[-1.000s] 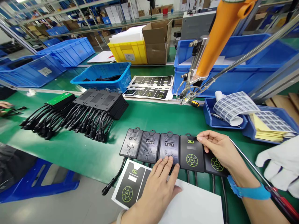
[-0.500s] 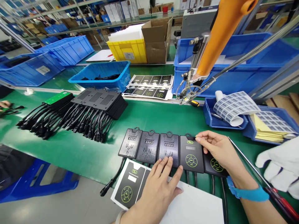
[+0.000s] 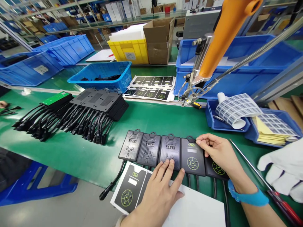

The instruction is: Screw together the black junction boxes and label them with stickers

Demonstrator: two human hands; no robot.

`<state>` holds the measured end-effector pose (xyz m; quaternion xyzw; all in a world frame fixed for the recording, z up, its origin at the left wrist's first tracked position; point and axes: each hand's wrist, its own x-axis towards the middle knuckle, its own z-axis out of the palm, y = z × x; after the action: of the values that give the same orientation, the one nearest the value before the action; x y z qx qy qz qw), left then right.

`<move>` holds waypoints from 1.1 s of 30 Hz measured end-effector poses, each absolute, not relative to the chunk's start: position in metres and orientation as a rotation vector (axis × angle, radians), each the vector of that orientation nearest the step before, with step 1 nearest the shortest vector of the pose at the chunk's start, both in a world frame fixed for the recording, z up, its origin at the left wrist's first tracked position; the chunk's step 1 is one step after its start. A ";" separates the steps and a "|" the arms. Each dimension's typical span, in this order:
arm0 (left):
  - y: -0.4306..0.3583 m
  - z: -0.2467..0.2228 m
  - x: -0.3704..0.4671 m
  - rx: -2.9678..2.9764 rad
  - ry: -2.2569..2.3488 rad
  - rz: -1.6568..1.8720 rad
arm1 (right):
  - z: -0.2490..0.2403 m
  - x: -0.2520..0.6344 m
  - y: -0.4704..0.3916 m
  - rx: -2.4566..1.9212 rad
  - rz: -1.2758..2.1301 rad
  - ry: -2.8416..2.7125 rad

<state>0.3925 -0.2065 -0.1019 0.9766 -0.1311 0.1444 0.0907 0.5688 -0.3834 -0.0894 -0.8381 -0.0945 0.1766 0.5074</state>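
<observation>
Several flat black controller boxes lie in a row, cables toward me. The first [image 3: 131, 145], second [image 3: 148, 149] and third [image 3: 169, 146] show bare faces with small digit displays. On the fourth lies a black label [image 3: 193, 153] with a green ring design; the fifth box [image 3: 216, 170] is partly covered. My right hand [image 3: 216, 153] is closed, thumb and fingertips pinching at the label's upper right corner. Flat with fingers spread, my left hand [image 3: 157, 192] rests over a white label sheet [image 3: 201, 201], its fingertips touching the third box's lower edge. One black label [image 3: 129, 189] remains visible on the sheet.
Stacked black boxes with cables [image 3: 94, 104] stand to the left. Printed label sheets [image 3: 151, 91] lie behind. An orange tool [image 3: 219, 37] hangs over the bench. To the right are small blue trays [image 3: 227, 126], a screwdriver [image 3: 251, 167] and a white glove [image 3: 281, 170].
The view has shifted very slightly, so most things appear a little further left. Both hands keep nearly the same pose on the boxes and sheet.
</observation>
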 end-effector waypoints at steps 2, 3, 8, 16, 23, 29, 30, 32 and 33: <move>-0.206 -0.101 0.393 2.903 -0.394 0.427 | -0.090 0.569 -0.383 -2.038 0.425 -0.236; -0.206 -0.101 0.394 2.902 -0.394 0.430 | -0.090 0.569 -0.383 -2.045 0.423 -0.240; -0.206 -0.102 0.393 2.898 -0.401 0.438 | -0.090 0.568 -0.383 -2.060 0.418 -0.247; -0.207 -0.103 0.393 2.911 -0.407 0.409 | -0.088 0.566 -0.381 -2.113 0.395 -0.247; -0.197 -0.092 0.391 2.826 -0.433 0.210 | -0.087 0.564 -0.381 -2.450 0.091 -0.472; -0.154 -0.052 0.383 2.674 -0.370 -0.155 | -0.066 0.547 -0.390 -2.470 -0.061 -0.606; -0.148 -0.049 0.383 2.675 -0.334 -0.209 | -0.059 0.541 -0.389 -2.413 -0.002 -0.642; -0.140 -0.050 0.383 2.686 -0.333 -0.297 | -0.045 0.524 -0.382 -2.317 0.121 -0.741; -0.138 -0.052 0.383 2.695 -0.356 -0.320 | -0.039 0.514 -0.377 -2.283 0.168 -0.802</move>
<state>0.3833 -0.1383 -0.0520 0.9645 -0.1274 -0.1147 0.2010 0.5142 -0.3775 -0.0393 -0.8814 -0.3098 0.0649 0.3506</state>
